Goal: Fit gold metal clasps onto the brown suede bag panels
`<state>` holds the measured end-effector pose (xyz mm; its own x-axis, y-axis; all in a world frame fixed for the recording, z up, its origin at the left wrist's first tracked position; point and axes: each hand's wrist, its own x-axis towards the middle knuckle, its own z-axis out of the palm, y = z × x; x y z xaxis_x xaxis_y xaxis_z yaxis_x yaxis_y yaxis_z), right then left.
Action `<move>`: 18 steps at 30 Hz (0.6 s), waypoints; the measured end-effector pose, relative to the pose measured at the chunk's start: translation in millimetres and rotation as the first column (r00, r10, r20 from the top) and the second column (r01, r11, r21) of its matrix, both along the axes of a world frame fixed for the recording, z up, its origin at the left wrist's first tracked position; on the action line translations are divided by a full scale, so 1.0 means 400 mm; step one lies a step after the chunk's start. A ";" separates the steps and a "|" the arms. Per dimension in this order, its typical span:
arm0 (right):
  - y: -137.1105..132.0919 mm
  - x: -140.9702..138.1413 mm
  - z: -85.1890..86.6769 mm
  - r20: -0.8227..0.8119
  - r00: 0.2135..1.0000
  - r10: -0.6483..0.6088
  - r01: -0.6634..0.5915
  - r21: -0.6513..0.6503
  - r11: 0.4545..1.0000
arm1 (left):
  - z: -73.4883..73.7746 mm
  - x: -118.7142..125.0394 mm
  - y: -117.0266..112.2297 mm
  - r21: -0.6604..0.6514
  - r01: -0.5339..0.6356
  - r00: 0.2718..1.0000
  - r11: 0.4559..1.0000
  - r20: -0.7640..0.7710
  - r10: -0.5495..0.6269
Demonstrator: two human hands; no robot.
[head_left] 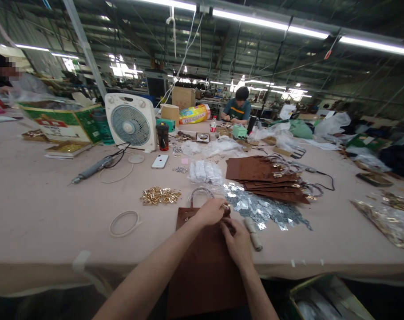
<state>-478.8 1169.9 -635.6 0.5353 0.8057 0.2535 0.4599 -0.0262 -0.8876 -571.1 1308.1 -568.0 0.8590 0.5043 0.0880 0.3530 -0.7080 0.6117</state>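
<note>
A brown bag panel [202, 266] with a looped, plastic-wrapped handle [202, 191] hangs over the table's near edge in front of me. My left hand [212, 212] reaches across its top, fingers closed near the right corner. Something small and shiny shows at those fingertips, too small to name. Just below, my right hand [238, 240] has its fingers curled and pinches the panel by its upper right edge. Close to the right hand lies a grey wrapped roll [253, 234]. Thin metal plates [265, 209] are spread beyond it, and gold fittings [160, 195] are heaped left of the handle.
Brown panels [262, 173] are stacked at right behind the plates. A plastic-bagged bundle [206, 172], a phone [160, 161], an electric screwdriver [92, 170], a tape ring [124, 223] and a box fan [131, 121] occupy the table. A co-worker [237, 109] sits across; another person is far left.
</note>
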 end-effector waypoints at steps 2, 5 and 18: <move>0.021 0.007 0.003 0.061 0.998 0.006 -0.007 0.016 1.000 | -0.009 0.013 -0.001 -0.047 -0.001 0.999 0.999 0.032 0.003; 0.050 0.035 -0.004 0.064 0.993 -0.095 0.093 0.024 0.995 | -0.013 0.003 0.000 -0.052 -0.046 0.997 0.998 0.066 0.050; 0.072 0.070 -0.037 -0.050 0.990 -0.130 0.127 -0.059 0.990 | -0.050 -0.168 -0.085 0.103 -0.094 0.989 0.990 -0.103 0.104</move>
